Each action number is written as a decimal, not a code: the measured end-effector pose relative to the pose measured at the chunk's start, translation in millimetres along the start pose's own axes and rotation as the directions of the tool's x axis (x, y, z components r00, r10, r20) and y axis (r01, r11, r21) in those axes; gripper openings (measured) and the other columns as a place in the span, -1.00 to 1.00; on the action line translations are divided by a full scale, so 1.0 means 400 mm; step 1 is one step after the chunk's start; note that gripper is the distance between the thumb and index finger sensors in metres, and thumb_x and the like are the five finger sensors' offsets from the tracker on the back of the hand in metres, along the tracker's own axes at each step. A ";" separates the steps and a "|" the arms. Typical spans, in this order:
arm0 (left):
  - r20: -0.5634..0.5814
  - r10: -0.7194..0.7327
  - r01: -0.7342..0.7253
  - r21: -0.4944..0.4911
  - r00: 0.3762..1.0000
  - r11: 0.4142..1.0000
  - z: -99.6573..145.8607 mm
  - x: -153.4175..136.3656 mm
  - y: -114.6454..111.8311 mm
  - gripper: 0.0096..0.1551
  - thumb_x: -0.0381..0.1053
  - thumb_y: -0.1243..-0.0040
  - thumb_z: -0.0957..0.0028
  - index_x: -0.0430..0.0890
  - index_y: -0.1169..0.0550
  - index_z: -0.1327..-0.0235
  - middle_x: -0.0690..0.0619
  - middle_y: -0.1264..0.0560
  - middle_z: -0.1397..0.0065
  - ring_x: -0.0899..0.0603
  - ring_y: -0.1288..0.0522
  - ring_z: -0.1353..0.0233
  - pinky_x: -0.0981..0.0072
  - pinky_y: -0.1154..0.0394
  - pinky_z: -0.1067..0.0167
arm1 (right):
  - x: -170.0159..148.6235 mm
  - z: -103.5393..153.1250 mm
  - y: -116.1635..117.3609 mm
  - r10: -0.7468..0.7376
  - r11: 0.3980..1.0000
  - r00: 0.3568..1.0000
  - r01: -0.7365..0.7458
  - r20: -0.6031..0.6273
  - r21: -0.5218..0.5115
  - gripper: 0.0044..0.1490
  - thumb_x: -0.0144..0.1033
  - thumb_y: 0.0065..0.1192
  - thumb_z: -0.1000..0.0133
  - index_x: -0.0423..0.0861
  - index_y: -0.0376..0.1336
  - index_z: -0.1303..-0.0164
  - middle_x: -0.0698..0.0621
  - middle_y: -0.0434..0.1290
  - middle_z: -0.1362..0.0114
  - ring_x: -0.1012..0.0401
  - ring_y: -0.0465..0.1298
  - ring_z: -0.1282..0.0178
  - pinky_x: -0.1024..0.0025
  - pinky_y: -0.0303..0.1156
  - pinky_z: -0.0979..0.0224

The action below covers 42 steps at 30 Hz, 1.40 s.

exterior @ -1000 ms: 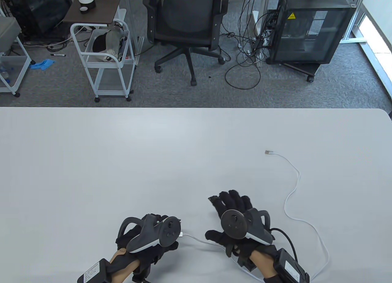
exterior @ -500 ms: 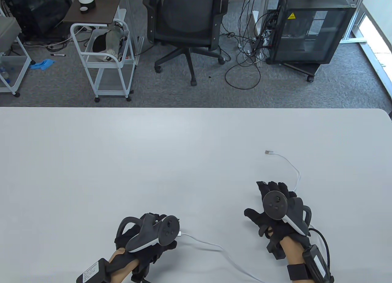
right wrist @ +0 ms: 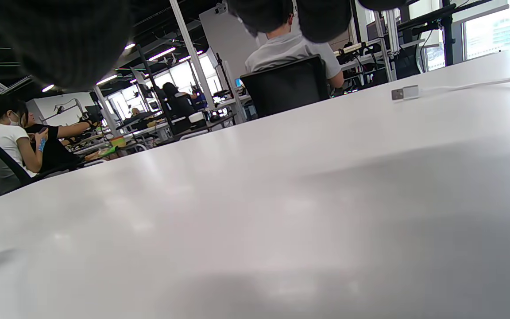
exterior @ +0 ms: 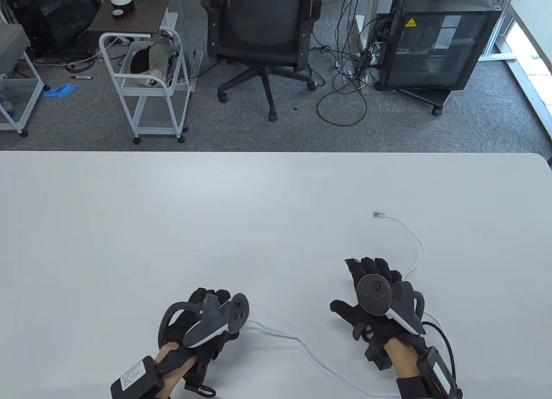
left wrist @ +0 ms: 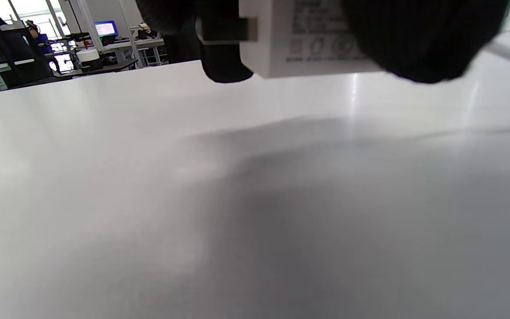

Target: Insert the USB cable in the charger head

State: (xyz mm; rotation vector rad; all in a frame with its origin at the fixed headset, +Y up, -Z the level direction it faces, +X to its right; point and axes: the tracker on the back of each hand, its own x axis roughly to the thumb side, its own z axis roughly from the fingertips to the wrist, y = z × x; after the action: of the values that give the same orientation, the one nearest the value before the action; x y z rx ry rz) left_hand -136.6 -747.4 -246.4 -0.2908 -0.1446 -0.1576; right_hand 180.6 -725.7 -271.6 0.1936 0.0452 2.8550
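right hand (exterior: pixel 371 306) nearer, open, empty

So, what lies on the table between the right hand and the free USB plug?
Only bare table and a curve of the white cable lie between the right hand and the USB plug, as the table view shows.

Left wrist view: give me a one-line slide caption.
Left hand's gloved fingers hold the white charger head above the table.

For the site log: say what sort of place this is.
Probably a shared office or lab workspace: a white table faces an office chair, a wheeled cart and a caged equipment cabinet, and people sit at desks beyond.
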 end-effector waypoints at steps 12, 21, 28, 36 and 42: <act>-0.035 -0.079 0.076 -0.071 0.996 0.995 -0.024 0.008 -0.052 -0.11 0.30 -0.26 0.57 0.34 -0.31 -0.19 0.35 -0.34 -0.47 0.09 -0.40 -0.52 0.15 -0.20 -0.72 | 0.004 0.001 0.004 0.007 1.000 1.000 -0.007 0.006 0.014 0.35 0.41 0.11 0.31 -0.11 -0.18 -0.54 -0.32 0.00 -0.70 -0.34 -0.06 -0.63 -0.38 -0.16 -0.50; -0.016 -0.101 0.099 -0.079 0.995 0.992 -0.018 0.007 -0.050 0.10 0.39 -0.22 0.76 0.28 -0.26 -0.27 0.31 -0.31 -0.51 0.05 -0.38 -0.56 0.10 -0.23 -0.67 | 0.003 0.000 0.007 0.011 1.000 1.000 -0.011 0.004 0.021 0.35 0.41 0.11 0.31 -0.11 -0.19 -0.54 -0.32 0.00 -0.70 -0.34 -0.06 -0.63 -0.38 -0.16 -0.50; -0.067 0.129 -0.130 -0.002 0.989 0.992 -0.001 -0.072 0.023 0.26 0.55 -0.01 0.87 0.37 -0.07 -0.35 0.33 -0.02 -0.70 -0.01 0.06 -0.79 -0.05 0.14 -0.75 | 0.002 0.000 0.008 0.001 1.000 1.000 -0.001 0.008 0.021 0.35 0.41 0.12 0.31 -0.12 -0.18 -0.54 -0.31 0.01 -0.70 -0.34 -0.05 -0.63 -0.38 -0.15 -0.50; -0.277 0.417 -0.406 0.100 0.866 0.909 0.025 -0.275 0.064 0.24 0.51 -0.07 0.84 0.48 -0.03 -0.35 0.45 0.16 -0.73 0.11 0.30 -0.82 0.03 0.40 -0.81 | 0.001 0.000 0.007 -0.003 1.000 1.000 0.003 0.006 0.027 0.35 0.41 0.12 0.31 -0.12 -0.18 -0.54 -0.32 0.01 -0.70 -0.34 -0.05 -0.63 -0.38 -0.15 -0.50; -0.368 0.501 -0.498 0.111 0.783 0.860 0.027 -0.377 0.045 0.24 0.50 -0.09 0.82 0.48 -0.03 -0.35 0.46 0.16 -0.73 0.13 0.33 -0.83 0.06 0.43 -0.82 | 0.000 0.000 0.004 -0.005 1.000 1.000 0.005 0.001 0.026 0.35 0.41 0.11 0.30 -0.12 -0.18 -0.54 -0.32 0.00 -0.70 -0.34 -0.05 -0.63 -0.38 -0.15 -0.50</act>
State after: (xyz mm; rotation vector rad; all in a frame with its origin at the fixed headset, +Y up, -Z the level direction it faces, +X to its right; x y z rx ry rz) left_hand -282.1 -706.8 -265.7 -0.2760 0.3297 0.3205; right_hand 180.2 -727.4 -271.4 0.2002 0.0831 2.8502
